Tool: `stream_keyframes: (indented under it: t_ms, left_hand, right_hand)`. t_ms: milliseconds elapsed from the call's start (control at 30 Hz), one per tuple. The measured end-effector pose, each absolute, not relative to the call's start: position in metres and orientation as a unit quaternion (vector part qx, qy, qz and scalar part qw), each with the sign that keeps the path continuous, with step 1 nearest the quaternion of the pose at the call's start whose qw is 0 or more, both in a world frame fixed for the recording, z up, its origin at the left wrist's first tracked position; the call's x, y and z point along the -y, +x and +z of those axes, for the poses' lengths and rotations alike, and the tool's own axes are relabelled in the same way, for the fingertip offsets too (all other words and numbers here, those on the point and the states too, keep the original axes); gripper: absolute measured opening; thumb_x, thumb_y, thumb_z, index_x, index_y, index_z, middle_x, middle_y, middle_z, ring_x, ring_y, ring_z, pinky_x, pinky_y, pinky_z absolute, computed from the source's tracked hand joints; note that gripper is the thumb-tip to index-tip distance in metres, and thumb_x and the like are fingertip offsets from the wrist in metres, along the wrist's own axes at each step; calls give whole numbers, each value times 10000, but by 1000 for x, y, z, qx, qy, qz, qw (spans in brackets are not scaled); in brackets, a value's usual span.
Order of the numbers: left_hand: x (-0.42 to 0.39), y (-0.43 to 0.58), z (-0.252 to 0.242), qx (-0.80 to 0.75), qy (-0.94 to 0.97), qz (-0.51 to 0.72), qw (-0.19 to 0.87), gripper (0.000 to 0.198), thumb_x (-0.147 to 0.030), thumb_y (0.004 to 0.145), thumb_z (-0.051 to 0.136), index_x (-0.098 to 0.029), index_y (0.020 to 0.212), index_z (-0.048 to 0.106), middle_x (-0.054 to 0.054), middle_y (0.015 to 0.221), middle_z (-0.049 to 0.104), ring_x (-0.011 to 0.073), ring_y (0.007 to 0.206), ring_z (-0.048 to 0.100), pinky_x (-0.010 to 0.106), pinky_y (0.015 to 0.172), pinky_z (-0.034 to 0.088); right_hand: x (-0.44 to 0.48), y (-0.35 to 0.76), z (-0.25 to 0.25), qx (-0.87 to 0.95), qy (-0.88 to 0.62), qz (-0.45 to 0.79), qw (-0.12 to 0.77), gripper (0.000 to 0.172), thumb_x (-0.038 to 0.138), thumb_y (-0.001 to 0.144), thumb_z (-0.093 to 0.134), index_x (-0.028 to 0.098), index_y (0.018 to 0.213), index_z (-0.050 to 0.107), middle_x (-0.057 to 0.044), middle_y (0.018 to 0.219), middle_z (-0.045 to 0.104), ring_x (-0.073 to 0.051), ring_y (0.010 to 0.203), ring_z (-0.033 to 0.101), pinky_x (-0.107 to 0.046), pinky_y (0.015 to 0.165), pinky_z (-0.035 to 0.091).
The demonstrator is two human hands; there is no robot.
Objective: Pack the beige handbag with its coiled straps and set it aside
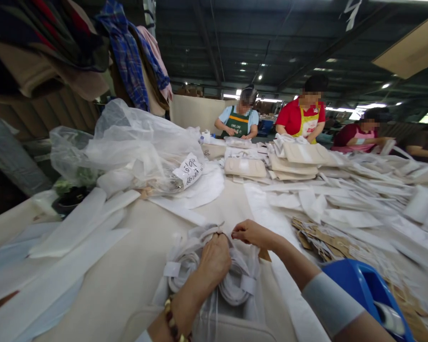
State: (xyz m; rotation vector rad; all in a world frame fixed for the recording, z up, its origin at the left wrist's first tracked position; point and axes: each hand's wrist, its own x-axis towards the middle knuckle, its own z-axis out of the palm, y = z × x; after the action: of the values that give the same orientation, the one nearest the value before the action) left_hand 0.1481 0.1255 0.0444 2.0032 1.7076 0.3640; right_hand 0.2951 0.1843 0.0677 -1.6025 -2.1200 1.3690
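A bundle of white fabric straps [231, 285] in thin clear plastic lies on the table right in front of me. My left hand [214, 260] rests on top of the bundle with its fingers curled into the plastic at the far edge. My right hand [251, 234] pinches the same plastic edge just to the right, fingers pressed together. The two hands almost touch. A beaded bracelet [173, 323] sits on my left wrist and a grey sleeve [330, 304] covers my right forearm.
A blue tape dispenser [369, 289] stands at my right elbow beside brown cardboard tags [328, 242]. White fabric pieces [345, 209] cover the table [135, 266], beige folded stacks [292, 164] farther back. A large clear bag [139, 142] sits far left. Three people work at the far side.
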Motion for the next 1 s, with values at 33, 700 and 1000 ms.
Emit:
stream_keyframes:
  t_ms: [33,700,1000]
  left_hand:
    - [-126,148,44,-628,727,137,242,329,-44,830,335,-84,1052,574,174,1112,606,239,1036,577,328,884,420]
    - [-118,150,67,-640,716,166,222,317,-31,763,381,-135,853,667,147,944,666,251,977,591,345,865,399]
    - [-124,141,66,-611,591,318,419,100,-121,630,531,-167,543,545,-23,520,523,147,578,518,261,611,382]
  right_hand:
    - [-186,291,68,706,-516,482,51,191,174,827,595,150,641,558,94,472,416,-75,420,362,-205,462,290]
    - [-184,290,86,839,-493,217,-80,70,84,762,643,149,784,625,11,755,624,-166,777,596,-347,776,474]
    - [-165,290,107,882,-458,-53,-95,176,77,783,503,101,863,657,-161,974,632,-277,1001,562,-409,915,318]
